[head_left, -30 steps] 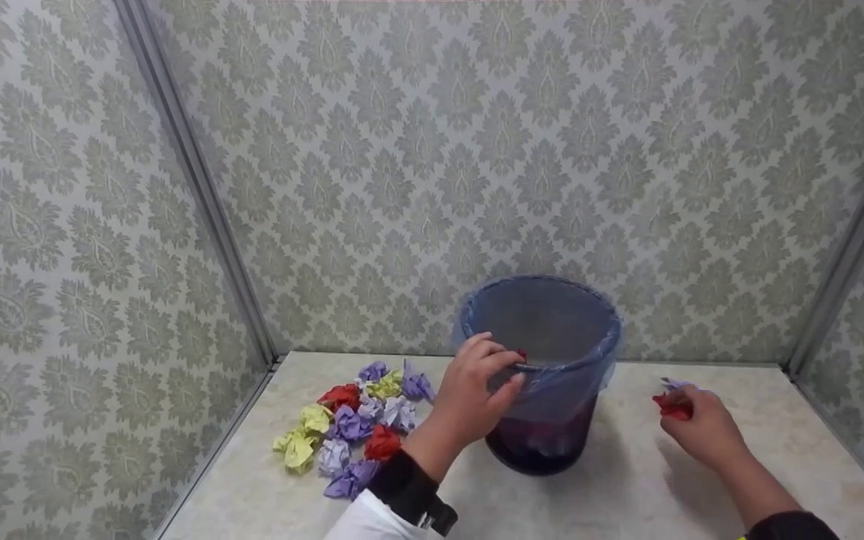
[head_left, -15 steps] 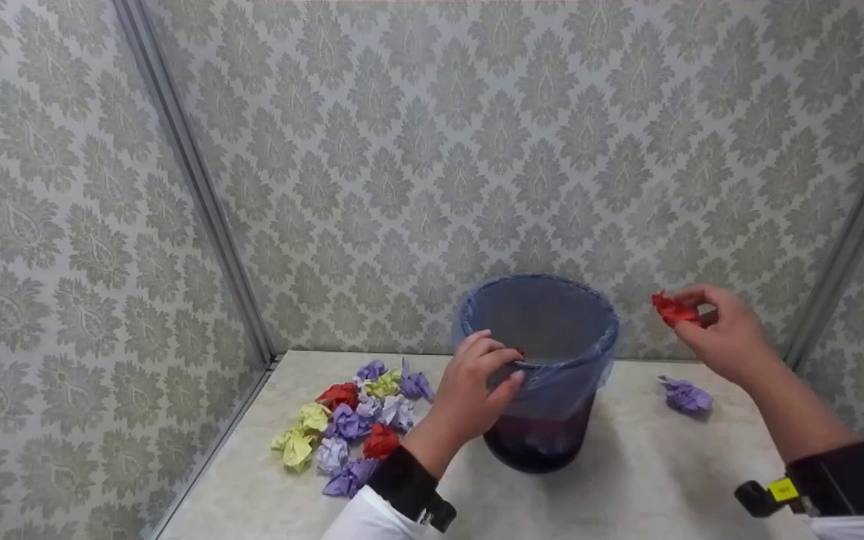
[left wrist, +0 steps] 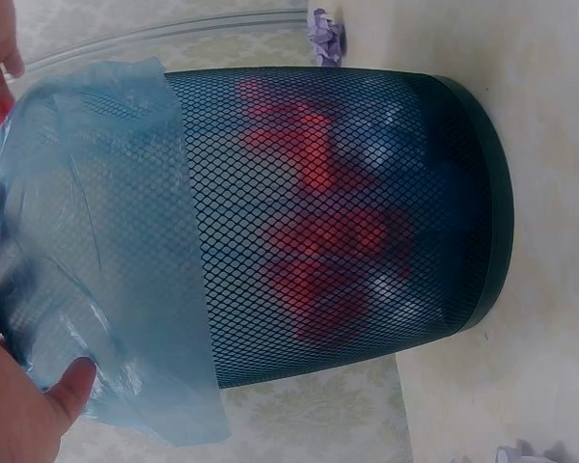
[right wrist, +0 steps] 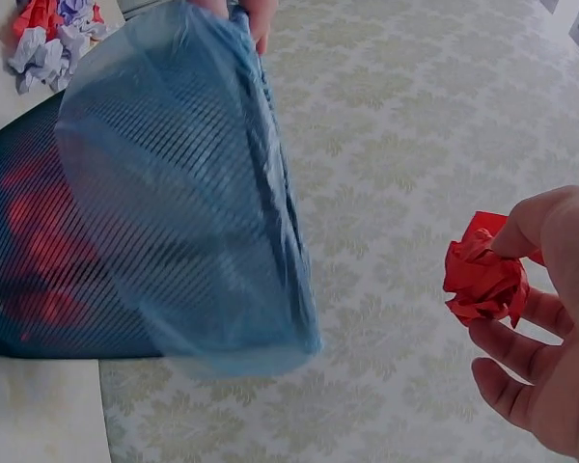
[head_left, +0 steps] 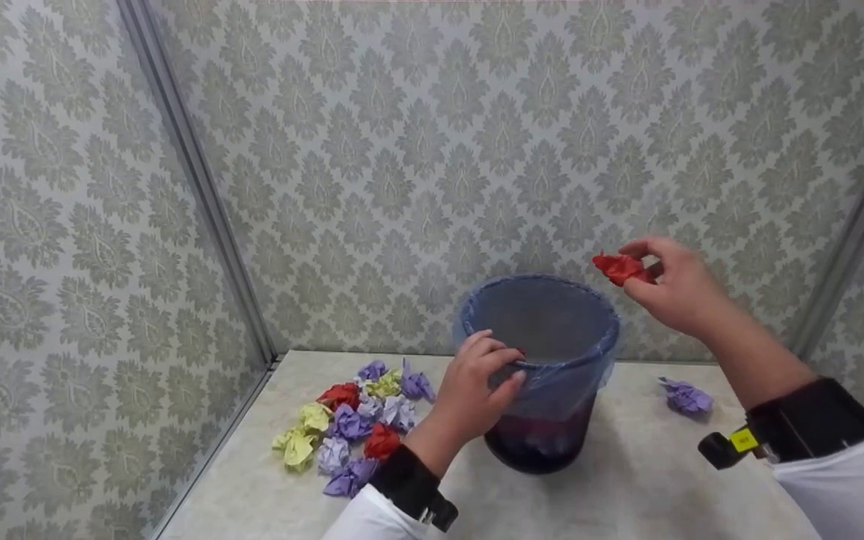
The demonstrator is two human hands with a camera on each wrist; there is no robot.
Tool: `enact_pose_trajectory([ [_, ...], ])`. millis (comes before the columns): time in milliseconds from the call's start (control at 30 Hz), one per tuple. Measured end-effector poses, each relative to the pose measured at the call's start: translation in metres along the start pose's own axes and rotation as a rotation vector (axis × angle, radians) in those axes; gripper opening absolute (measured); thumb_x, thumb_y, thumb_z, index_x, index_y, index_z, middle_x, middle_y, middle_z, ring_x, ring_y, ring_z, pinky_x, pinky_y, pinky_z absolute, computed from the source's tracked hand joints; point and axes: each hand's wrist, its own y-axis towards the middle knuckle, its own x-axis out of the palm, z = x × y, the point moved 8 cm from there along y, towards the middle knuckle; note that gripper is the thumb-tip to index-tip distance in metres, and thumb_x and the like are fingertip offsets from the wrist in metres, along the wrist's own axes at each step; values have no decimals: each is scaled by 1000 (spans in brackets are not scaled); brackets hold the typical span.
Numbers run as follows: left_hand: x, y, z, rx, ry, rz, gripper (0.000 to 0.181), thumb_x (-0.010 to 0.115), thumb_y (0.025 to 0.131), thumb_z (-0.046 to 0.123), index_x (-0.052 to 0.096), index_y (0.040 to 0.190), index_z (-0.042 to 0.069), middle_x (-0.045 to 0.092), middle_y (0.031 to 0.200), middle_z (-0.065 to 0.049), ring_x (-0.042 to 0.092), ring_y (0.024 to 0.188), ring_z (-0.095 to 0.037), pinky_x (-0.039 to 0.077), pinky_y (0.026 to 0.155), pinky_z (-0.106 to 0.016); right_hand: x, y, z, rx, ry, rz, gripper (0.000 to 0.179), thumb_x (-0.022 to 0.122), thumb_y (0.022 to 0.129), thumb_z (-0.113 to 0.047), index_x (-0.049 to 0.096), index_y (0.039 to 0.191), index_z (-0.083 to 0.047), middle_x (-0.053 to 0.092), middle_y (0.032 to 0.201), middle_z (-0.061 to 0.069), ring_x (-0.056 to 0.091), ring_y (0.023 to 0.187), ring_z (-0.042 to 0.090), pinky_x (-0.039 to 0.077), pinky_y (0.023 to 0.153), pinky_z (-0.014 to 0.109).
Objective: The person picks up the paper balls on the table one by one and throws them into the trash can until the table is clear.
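Note:
A dark mesh wastebasket (head_left: 541, 439) stands upright on the table, a blue plastic bag (left wrist: 106, 251) folded over its rim. My left hand (head_left: 473, 382) grips the rim, fingers over the edge and thumb outside on the bag. A small red patch shows beside its fingertips; I cannot tell what it is. Red and pale crumpled shapes show through the mesh in the left wrist view. My right hand (head_left: 676, 285) pinches a red crumpled paper ball (right wrist: 487, 275) between thumb and fingers. It is held in the air, just right of the bin's opening and a little above it.
Left of the bin lies a pile of crumpled paper balls (head_left: 349, 424), in purple, white, yellow and red. One purple paper ball (head_left: 687, 396) lies on the table to the right. Patterned wall panels (head_left: 424, 150) enclose the table (head_left: 477, 510) behind and at the sides.
The right hand has lifted the red paper ball from beside the purple one, then carried it up and left toward the bin's opening. The left hand has stayed on the rim.

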Motion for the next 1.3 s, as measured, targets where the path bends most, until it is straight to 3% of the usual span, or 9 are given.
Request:
enact_pose_trajectory([
  [333, 0, 0, 0, 17, 11, 8, 27, 66, 99, 34, 75, 118, 18, 69, 110, 0, 53, 139, -26, 40, 118, -48, 51, 28, -31, -2, -16, -148, 36, 61, 95, -10, 61, 130, -5, 64, 125, 19, 67, 94, 30, 55, 70, 32],
  [600, 1, 0, -1, 13, 11, 0, 29, 64, 99, 35, 74, 119, 17, 69, 113, -1, 52, 139, -27, 41, 118, -50, 94, 45, -46, -23, -113, -275, 38, 61, 92, -9, 64, 130, -7, 66, 127, 17, 64, 87, 24, 52, 72, 32],
  [767, -1, 0, 1, 9, 20, -3, 28, 64, 99, 36, 74, 120, 20, 69, 115, -1, 52, 140, -28, 43, 115, -52, 110, 50, -46, -31, -142, -339, 41, 59, 91, -8, 63, 132, -6, 65, 129, 19, 64, 100, 30, 53, 81, 39],
  [967, -1, 0, 2, 25, 16, 6, 28, 65, 98, 35, 74, 120, 18, 69, 115, 0, 53, 139, -27, 44, 115, -50, 108, 48, -40, -75, -146, -358, 47, 62, 92, -13, 60, 138, -6, 58, 144, 21, 56, 132, 41, 48, 103, 57],
  [1133, -1, 0, 1, 26, 17, 12, 28, 65, 99, 35, 74, 119, 17, 69, 114, 0, 53, 139, -26, 43, 116, -50, 90, 47, -25, -58, -158, -342, 50, 63, 97, -20, 55, 144, -5, 51, 152, 23, 45, 143, 44, 38, 114, 63],
  [1300, 0, -1, 1, 21, 8, 11, 29, 65, 98, 35, 74, 119, 17, 68, 114, -1, 52, 140, -27, 42, 117, -50, 64, 42, 5, -9, -176, -303, 52, 54, 102, -18, 46, 151, -5, 41, 158, 26, 35, 148, 48, 30, 118, 66],
])
